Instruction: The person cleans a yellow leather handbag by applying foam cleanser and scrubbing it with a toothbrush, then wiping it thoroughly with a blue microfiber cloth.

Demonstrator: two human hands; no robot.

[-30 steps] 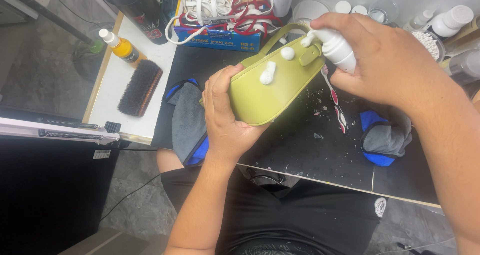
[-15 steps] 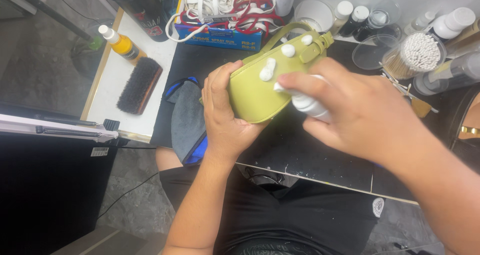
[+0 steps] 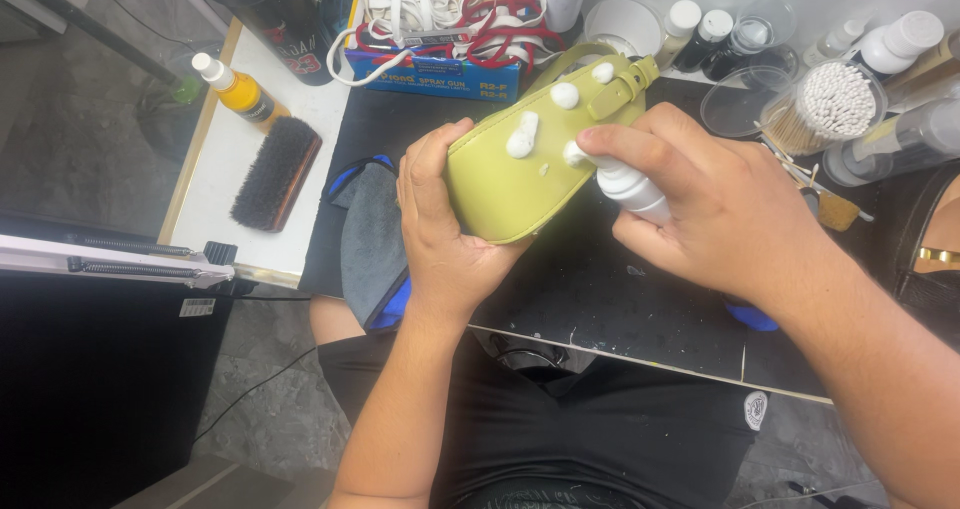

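Left hand (image 3: 440,229) is gripping the olive-green bag (image 3: 510,184) by its near edge, holding it tilted above the dark surface (image 3: 600,299), fingers wrapping over the side, thumb underneath. Right hand (image 3: 720,209) is clenching a small white bottle (image 3: 632,187), nozzle pointing at the bag's face, touching or just off it. Four white foam blobs (image 3: 523,134) are sitting on the bag: one long one mid-panel, one above it, one near the strap buckle (image 3: 620,87), one right at the nozzle.

Step in hand, as I judge it: foam dispensing onto the bag, partway through, with the lower half of the panel looking bare. Next move is likely calling for either more dabs low on the panel or putting the bottle down and spreading the foam; bag needs to be staying tilted steady so blobs are not sliding off.

Around: grey-blue cloth (image 3: 372,239) lying just left of the bag, under the left wrist. Brush (image 3: 275,174) and yellow bottle (image 3: 240,89) lying on a white board, well left. Blue box (image 3: 440,64) with laces on top behind the bag. Cup of cotton swabs (image 3: 825,104) and small jars to the right rear.
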